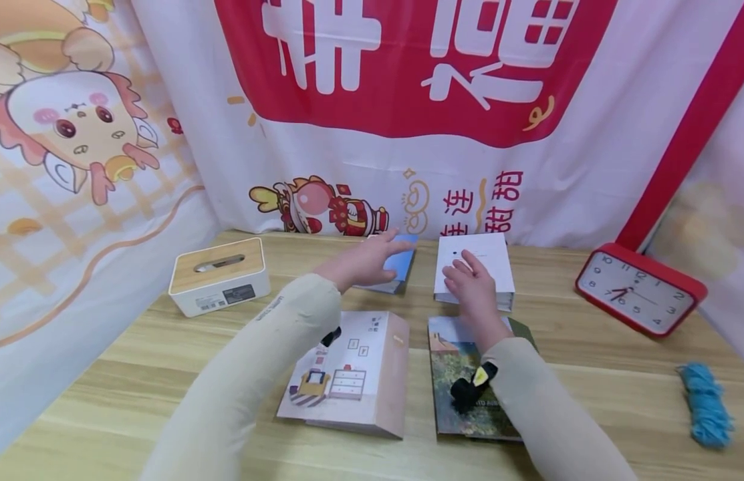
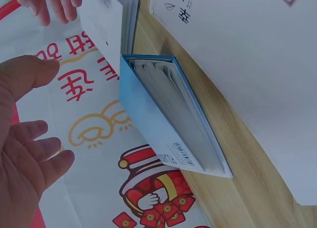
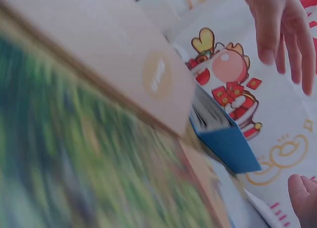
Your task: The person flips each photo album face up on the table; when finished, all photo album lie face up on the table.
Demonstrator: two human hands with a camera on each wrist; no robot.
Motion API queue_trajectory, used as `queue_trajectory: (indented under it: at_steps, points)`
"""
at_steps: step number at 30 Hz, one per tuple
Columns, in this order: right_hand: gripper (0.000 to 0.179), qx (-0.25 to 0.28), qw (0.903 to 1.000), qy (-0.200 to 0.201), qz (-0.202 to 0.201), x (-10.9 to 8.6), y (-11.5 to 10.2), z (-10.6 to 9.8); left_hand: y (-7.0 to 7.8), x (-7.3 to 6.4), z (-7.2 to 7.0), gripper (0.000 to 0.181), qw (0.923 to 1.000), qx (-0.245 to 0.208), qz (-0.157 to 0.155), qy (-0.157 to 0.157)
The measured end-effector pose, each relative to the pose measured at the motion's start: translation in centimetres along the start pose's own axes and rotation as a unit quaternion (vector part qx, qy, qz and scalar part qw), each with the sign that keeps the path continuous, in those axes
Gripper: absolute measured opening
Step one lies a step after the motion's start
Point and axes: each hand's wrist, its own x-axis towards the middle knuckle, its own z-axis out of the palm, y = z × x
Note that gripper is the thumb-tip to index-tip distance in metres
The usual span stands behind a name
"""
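Right of the tissue box (image 1: 218, 277) lies the blue book (image 1: 402, 267), its long axis partly hidden, below the spread, empty fingers of the nearer left hand (image 1: 367, 262), while the right hand (image 1: 472, 287), fingers loosely parted, hovers over the white book (image 1: 501, 268), farther from that box.

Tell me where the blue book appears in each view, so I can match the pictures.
Head: blue book near the centre, partly hidden by the left hand.
Left wrist: blue book near the centre, pages showing.
Right wrist: blue book right of centre.
Shared landmark: the printed cartoon, up and left of the book in head, below it in left wrist, above it in right wrist.
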Motion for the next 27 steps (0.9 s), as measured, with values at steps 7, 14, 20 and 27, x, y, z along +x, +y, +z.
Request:
queue_trajectory:
  at_steps: [7, 14, 20, 27]
  points:
    - [0.063, 0.056, 0.9963, 0.015, 0.063, 0.2, 1.4, 1.3, 0.0, 1.5, 0.5, 0.058, 0.9996, -0.022, -0.001, -0.015]
    - [0.058, 0.067, 0.9954, 0.009, 0.068, 0.3, 2.5, 2.1, -0.3, 2.5, 1.4, 0.051, 0.9986, -0.040, -0.003, -0.034]
    - [0.059, 0.073, 0.9954, 0.007, 0.061, 0.5, 3.0, 2.4, -0.8, 3.1, 2.2, 0.049, 0.9970, -0.057, -0.029, -0.044]
    - [0.058, 0.051, 0.9958, 0.005, 0.076, 0.8, 3.4, 2.7, -0.9, 3.6, 2.9, 0.049, 0.9957, -0.055, -0.042, -0.061]
